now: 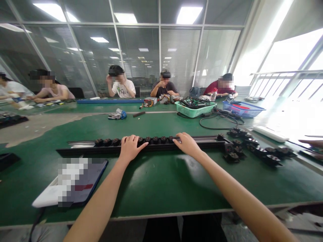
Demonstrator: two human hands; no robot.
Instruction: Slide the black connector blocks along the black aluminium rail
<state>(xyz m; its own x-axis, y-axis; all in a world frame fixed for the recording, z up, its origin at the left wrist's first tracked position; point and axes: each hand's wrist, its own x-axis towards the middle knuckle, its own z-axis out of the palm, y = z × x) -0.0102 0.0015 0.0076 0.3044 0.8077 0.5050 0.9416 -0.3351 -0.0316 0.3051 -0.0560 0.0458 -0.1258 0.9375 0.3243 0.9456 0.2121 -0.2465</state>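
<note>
A long black rail [85,150] lies crosswise on the table in front of me, with a channel holding a row of small round black parts [155,139]. My left hand [130,148] rests over the row, its fingers across the channel and its thumb stretched out to the right. At the row's right end, the fingertips of my right hand [186,143] touch the last parts, with thumb and forefinger apart. Both hands hide some of the parts beneath them. A black end block [228,147] sits at the rail's right end.
More loose black parts [271,156] lie to the right. A phone-like device [94,178] and a white one [47,196] are near left. Further back stand a green basket [194,111] of cables and a blue basket [252,112]. Several people sit across the table [156,191].
</note>
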